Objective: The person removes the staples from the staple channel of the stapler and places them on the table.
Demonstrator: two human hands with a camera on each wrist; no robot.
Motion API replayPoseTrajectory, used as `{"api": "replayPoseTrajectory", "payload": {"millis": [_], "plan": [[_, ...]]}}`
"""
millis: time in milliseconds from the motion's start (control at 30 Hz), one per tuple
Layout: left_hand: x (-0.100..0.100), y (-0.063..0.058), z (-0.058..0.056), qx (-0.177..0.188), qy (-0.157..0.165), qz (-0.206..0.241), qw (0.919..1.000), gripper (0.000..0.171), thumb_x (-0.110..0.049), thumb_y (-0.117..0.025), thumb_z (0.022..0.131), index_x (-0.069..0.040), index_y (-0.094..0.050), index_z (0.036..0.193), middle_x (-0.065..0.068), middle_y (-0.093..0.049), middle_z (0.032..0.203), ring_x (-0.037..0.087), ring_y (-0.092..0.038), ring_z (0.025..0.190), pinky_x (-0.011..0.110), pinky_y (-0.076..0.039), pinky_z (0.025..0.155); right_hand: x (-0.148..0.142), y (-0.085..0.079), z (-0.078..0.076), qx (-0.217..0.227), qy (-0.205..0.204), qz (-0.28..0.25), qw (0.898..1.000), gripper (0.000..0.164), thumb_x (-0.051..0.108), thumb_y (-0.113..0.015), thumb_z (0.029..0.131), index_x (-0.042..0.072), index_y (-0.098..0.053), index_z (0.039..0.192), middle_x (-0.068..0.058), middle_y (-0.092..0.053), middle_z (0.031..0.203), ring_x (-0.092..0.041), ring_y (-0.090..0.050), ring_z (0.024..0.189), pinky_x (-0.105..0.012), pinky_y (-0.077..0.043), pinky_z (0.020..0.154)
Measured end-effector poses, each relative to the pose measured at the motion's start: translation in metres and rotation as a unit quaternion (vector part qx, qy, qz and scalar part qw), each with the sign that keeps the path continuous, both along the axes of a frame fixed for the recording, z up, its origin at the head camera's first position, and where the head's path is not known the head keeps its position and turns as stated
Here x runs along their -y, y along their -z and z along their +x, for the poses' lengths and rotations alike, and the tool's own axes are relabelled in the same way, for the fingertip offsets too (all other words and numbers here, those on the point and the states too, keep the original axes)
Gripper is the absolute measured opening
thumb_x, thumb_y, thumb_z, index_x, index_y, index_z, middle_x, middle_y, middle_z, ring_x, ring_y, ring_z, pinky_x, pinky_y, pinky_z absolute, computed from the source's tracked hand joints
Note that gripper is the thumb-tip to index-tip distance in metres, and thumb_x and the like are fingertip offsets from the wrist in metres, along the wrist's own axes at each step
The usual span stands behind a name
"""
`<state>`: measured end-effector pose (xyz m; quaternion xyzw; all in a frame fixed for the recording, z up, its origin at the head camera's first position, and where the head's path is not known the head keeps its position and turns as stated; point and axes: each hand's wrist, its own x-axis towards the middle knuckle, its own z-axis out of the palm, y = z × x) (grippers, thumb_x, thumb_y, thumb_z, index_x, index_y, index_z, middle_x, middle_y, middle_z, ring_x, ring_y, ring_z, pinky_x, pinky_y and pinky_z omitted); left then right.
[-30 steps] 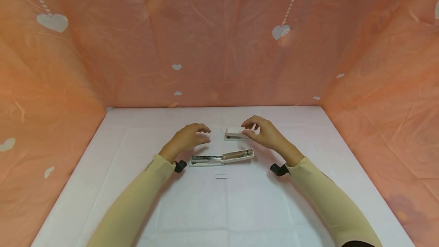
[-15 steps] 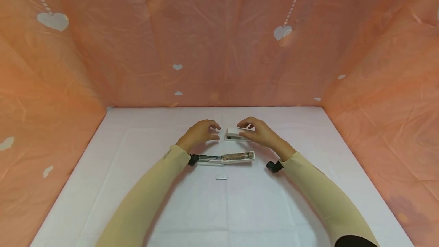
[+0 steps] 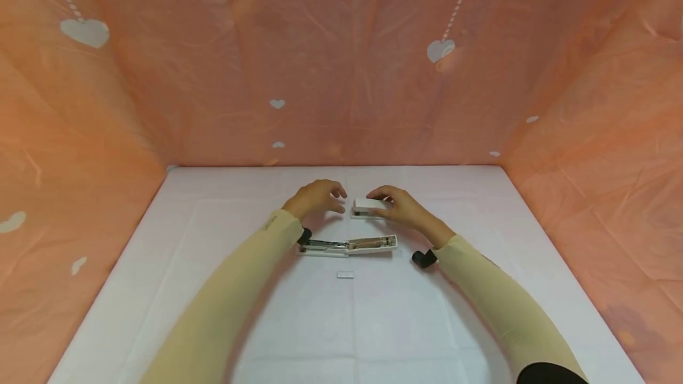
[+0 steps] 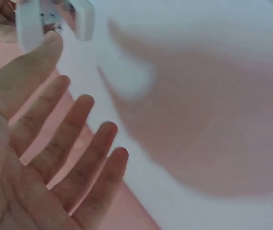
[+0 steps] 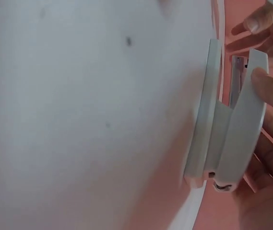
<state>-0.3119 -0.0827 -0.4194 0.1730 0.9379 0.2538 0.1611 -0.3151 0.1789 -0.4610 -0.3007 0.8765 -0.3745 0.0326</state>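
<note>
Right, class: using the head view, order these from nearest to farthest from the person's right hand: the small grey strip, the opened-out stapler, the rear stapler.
1. Rear stapler: at the right hand itself, on its left side.
2. Opened-out stapler: closer to the person, extending leftward.
3. Small grey strip: closer still to the person, in front of the opened-out stapler.

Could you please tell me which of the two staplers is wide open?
The stapler nearer the person: its top is swung back, baring metal inside. The far stapler, at the right hand, has its top over its base.
</note>
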Motion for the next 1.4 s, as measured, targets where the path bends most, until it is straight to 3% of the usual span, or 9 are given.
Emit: {"api": "replayPoseTrajectory", "payload": {"millis": [200,467,933,1133,1400], "plan": [[-0.01,0.009,-0.007,0.005,0.005,0.001,1.0,0.037,-0.029,-0.08,0.087,-0.019,-0.069,0.12,0.003,-0.066,0.125,0.023,-0.059,0.117,0.047,-0.042,0.102,0.002,0.005,0.001,0.024,0.024,0.019,0.999,0.037,0.023,-0.081,0.086,0.01,-0.069,0.119,-0.008,-0.067,0.119,-0.026,-0.061,0.113,-0.045,-0.046,0.101],[-0.02,0.01,-0.005,0.003,0.0,-0.013,0.9999,0.026,-0.028,-0.082,0.084,-0.021,-0.073,0.107,-0.001,-0.067,0.118,0.022,-0.059,0.112,0.049,-0.043,0.098,0.002,0.006,0.002,0.028,0.038,0.013,0.999,0.037,0.024,-0.081,0.086,0.011,-0.069,0.119,-0.007,-0.068,0.118,-0.025,-0.062,0.112,-0.045,-0.046,0.101],[-0.034,0.012,-0.006,-0.024,-0.019,-0.084,0.996,0.029,-0.033,-0.088,0.077,-0.021,-0.07,0.098,-0.001,-0.062,0.109,0.027,-0.051,0.106,0.048,-0.045,0.089,0.003,0.012,0.0,0.018,0.028,-0.002,0.999,0.031,0.022,-0.08,0.086,0.013,-0.068,0.113,-0.004,-0.07,0.111,-0.021,-0.062,0.104,-0.043,-0.047,0.096],[-0.039,0.009,-0.003,-0.022,-0.031,-0.091,0.9951,0.028,-0.03,-0.088,0.077,-0.017,-0.064,0.087,-0.001,-0.062,0.1,0.027,-0.051,0.1,0.045,-0.044,0.082,0.004,0.01,0.001,0.031,0.02,-0.013,0.999,0.027,0.021,-0.079,0.087,0.014,-0.067,0.111,-0.003,-0.07,0.112,-0.02,-0.062,0.106,-0.043,-0.046,0.098],[-0.04,0.006,-0.001,-0.019,-0.043,-0.083,0.9954,0.027,-0.028,-0.088,0.077,-0.017,-0.065,0.084,-0.002,-0.063,0.095,0.026,-0.05,0.096,0.043,-0.044,0.082,0.002,0.009,-0.001,0.031,-0.006,-0.04,0.999,0.025,0.023,-0.078,0.087,0.015,-0.067,0.108,-0.001,-0.069,0.11,-0.019,-0.061,0.105,-0.042,-0.046,0.097]]}}
